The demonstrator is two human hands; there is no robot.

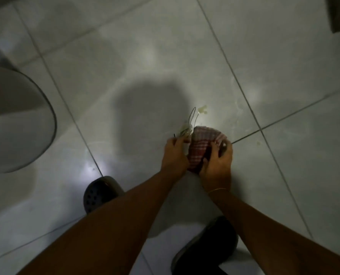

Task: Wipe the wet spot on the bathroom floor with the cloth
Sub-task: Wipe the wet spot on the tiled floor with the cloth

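Head view: the person bends over a pale tiled floor (pixel 185 46), both forearms reaching from the bottom of the frame toward its centre. The right hand (pixel 217 162) is clamped over a bunched red-and-white checked cloth (pixel 201 142), fingers curled across its right and lower edges; the cloth appears pressed down on the tile just right of centre. The left hand (pixel 174 153) sits just beside the cloth on its left, fingers pinched closed on something thin and glossy (pixel 186 131), perhaps a clear wrapper with a wire loop rising from it. What it is exactly cannot be told in this dim light.

The wet spot (pixel 202 109) shows as a small yellowish, shiny patch above the cloth in the frame, close to it but not covered; a wet-looking smear may also run down toward the thing in the left hand, touching the cloth's upper left edge. A fainter speck lies to the right, past the dark grout line (pixel 250 133).

The relation that matters: the spot lies up-frame from the cloth, straight ahead of the right hand and away from the body. The right hand already has the cloth, so it is the one placed to push forward, a short stroke along the line of its forearm. The left hand's item lies just beside that path and could get in the way.

A dark clog (pixel 99 192) stands at lower centre-left and another dark shoe (pixel 206 249) at lower right. A pale curved fixture (pixel 26 120), probably a toilet bowl, fills the left edge.
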